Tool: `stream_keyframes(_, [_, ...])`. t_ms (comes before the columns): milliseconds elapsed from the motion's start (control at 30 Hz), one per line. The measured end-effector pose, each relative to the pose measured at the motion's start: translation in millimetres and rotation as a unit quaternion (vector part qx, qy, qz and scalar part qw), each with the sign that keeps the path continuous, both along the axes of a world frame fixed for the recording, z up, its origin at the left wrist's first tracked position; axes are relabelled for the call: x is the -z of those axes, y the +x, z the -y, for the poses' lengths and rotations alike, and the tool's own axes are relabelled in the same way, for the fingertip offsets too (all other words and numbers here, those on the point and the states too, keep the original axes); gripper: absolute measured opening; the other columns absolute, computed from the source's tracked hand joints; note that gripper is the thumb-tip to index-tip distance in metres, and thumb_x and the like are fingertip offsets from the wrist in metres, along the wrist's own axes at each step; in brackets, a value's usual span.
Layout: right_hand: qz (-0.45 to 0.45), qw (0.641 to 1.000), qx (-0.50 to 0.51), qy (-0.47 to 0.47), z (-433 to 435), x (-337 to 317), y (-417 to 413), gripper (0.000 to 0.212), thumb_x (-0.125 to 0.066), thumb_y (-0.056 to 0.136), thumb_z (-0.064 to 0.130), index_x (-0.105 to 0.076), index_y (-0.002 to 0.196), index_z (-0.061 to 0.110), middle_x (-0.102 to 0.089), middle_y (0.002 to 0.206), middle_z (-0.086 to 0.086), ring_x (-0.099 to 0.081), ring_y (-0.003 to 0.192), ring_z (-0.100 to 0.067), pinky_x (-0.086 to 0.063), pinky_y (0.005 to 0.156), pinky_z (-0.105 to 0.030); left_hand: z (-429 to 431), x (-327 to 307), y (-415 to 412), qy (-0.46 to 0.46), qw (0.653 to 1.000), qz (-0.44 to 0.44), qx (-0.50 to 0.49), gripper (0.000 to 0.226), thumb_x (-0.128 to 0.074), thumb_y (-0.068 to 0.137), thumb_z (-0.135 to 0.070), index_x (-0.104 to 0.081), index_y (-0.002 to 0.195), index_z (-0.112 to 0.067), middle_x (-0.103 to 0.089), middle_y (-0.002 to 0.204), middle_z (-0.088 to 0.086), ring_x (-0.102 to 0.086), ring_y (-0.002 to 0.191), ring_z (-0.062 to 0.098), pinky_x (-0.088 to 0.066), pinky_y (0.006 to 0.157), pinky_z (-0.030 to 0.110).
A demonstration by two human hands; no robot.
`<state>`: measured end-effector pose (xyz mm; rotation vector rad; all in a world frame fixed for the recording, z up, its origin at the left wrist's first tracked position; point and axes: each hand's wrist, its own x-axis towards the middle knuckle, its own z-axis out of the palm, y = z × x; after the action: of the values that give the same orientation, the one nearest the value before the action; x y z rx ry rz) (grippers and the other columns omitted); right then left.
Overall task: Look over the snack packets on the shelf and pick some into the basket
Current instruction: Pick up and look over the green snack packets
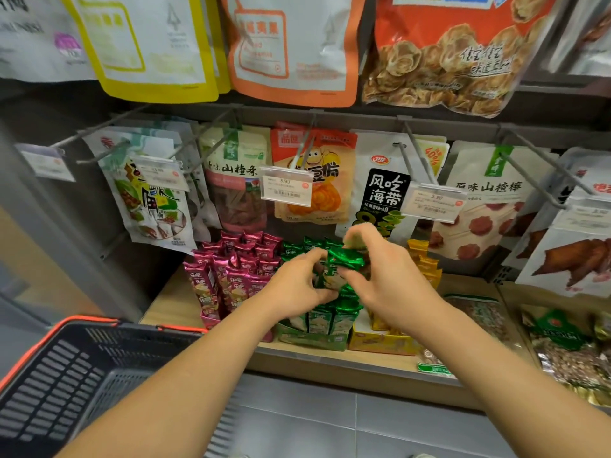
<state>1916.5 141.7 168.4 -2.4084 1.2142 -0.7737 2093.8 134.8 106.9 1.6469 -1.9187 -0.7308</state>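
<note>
While your right hand (386,276) grips a shiny green foil snack packet (344,259) above the green carton (314,338) at the front edge of the pale wooden shelf (172,302), your left hand (294,285) pinches its lower end. The black slatted plastic basket (66,375) (orange-rimmed, below the shelf's left corner) shows no packets, so I judge the picking barely begun.

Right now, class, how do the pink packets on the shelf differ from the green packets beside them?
The pink packets are magenta foil; the green packets green. The pink packets stand left of the green packets. No hand grips the pink packets; the left hand and right hand both grip green packets. Both stand upright in rows on the shelf.
</note>
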Motion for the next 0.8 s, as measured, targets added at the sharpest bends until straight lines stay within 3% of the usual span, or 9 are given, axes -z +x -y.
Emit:
stream_keyframes(67, [-0.009,1.0,0.022,-0.013,4,8,1,0.026,-0.07,0.088,0.026,-0.053,0.107,0.029,-0.063,0.099,0.009,-0.06,0.087,-0.014,-0.05,0.074,-0.031,1,-3,2,-0.036,0.999,-0.02,-0.002,0.055,-0.078,0.074,-0.032,-0.051,0.123,-0.031,-0.058,0.104,-0.006,-0.058,0.084,0.014,-0.049,0.074,0.029])
stream_keyframes(200, [-0.002,0.999,0.017,-0.034,12,22,4,0.021,-0.072,0.086,0.015,-0.072,0.106,0.01,-0.066,0.115,-0.005,-0.062,0.106,-0.024,-0.052,0.092,-0.041,2,-9,8,-0.032,0.998,-0.05,0.009,0.044,-0.073,0.077,-0.038,-0.048,0.112,-0.046,-0.06,0.1,-0.011,-0.067,0.075,0.005,-0.057,0.07,0.03])
stream_keyframes(300, [-0.002,0.999,0.007,-0.037,17,27,10,0.023,-0.064,0.092,0.018,-0.072,0.112,0.011,-0.06,0.11,-0.001,-0.057,0.102,-0.02,-0.049,0.089,-0.035,4,-7,14,-0.049,0.999,0.009,0.008,0.043,-0.068,0.081,-0.026,-0.043,0.113,-0.042,-0.062,0.091,-0.007,-0.062,0.067,0.0,-0.051,0.059,0.027])
stream_keyframes(433, [-0.003,0.999,0.024,0.031,26,38,9,0.032,-0.06,0.094,0.035,-0.057,0.123,0.022,-0.059,0.111,0.006,-0.057,0.101,-0.012,-0.049,0.085,-0.031,5,0,15,-0.061,0.995,0.074,0.019,0.047,-0.064,0.086,-0.019,-0.038,0.119,-0.041,-0.061,0.076,-0.005,-0.057,0.059,0.0,-0.038,0.047,0.017])
stream_keyframes(500, [-0.035,0.997,0.032,0.06,31,46,3,0.032,-0.059,0.093,0.041,-0.058,0.119,0.023,-0.06,0.113,0.006,-0.057,0.105,-0.014,-0.049,0.088,-0.034,6,4,13,-0.06,0.993,0.101,0.02,0.043,-0.067,0.085,-0.021,-0.041,0.116,-0.038,-0.064,0.081,-0.003,-0.056,0.059,0.004,-0.041,0.053,0.024])
stream_keyframes(600, [-0.111,0.989,0.03,0.096,37,57,-4,0.034,-0.053,0.097,0.038,-0.064,0.122,0.02,-0.058,0.127,0.0,-0.051,0.121,-0.02,-0.043,0.102,-0.037,8,10,10,-0.077,0.984,0.16,0.017,0.039,-0.073,0.082,-0.033,-0.055,0.115,-0.026,-0.066,0.103,0.001,-0.057,0.094,0.018,-0.046,0.08,0.034])
stream_keyframes(667, [-0.154,0.983,0.023,0.101,39,65,-6,0.035,-0.049,0.099,0.031,-0.062,0.128,0.017,-0.054,0.137,-0.003,-0.047,0.128,-0.023,-0.04,0.106,-0.037,11,12,8,-0.088,0.98,0.177,0.011,0.042,-0.071,0.084,-0.039,-0.063,0.12,-0.02,-0.063,0.113,0.001,-0.05,0.107,0.02,-0.043,0.093,0.035])
stream_keyframes(800, [-0.201,0.973,0.015,0.114,37,81,-4,0.043,-0.046,0.101,0.028,-0.047,0.141,0.014,-0.049,0.144,-0.007,-0.043,0.133,-0.025,-0.039,0.107,-0.037,11,11,1,-0.065,0.974,0.211,0.048,0.038,-0.06,0.092,-0.039,-0.067,0.12,-0.013,-0.056,0.113,0.002,-0.045,0.108,0.021,-0.041,0.095,0.034])
